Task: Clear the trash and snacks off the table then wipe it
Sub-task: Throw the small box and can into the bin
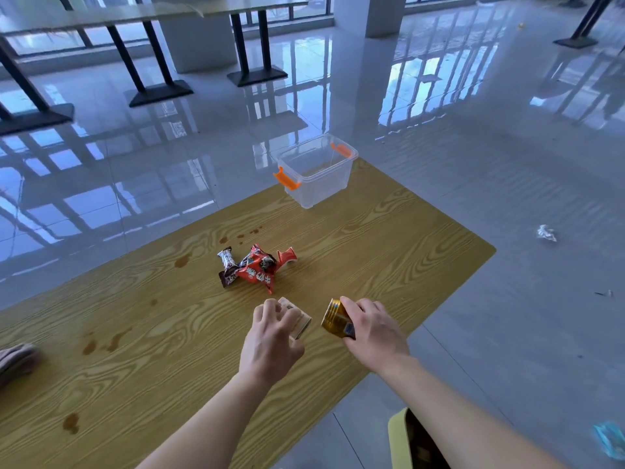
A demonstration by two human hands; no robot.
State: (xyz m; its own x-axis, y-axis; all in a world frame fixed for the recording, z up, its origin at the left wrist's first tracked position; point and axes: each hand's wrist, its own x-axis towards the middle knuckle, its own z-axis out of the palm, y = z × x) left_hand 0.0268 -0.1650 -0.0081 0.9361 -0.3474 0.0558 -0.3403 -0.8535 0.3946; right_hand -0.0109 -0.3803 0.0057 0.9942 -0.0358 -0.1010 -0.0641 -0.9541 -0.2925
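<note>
Clearing a stained wooden table [389, 238], both hands loaded

Clear storage bin [316, 170] sits empty at the far edge, beyond the crumpled snack wrappers [252, 269]; right hand [375, 330], slightly nearer it, grasps a tilted gold can [336, 319], left hand [274, 336] clutches a small tan box [299, 321]

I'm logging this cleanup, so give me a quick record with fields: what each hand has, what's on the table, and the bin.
left hand: closing on small carton
right hand: gripping gold can, tilted
wrappers: crumpled, mid-table, untouched
clear bin: far table end, orange latches, looks empty
spills: brown stains, unwiped
cloth: left edge of table
</note>
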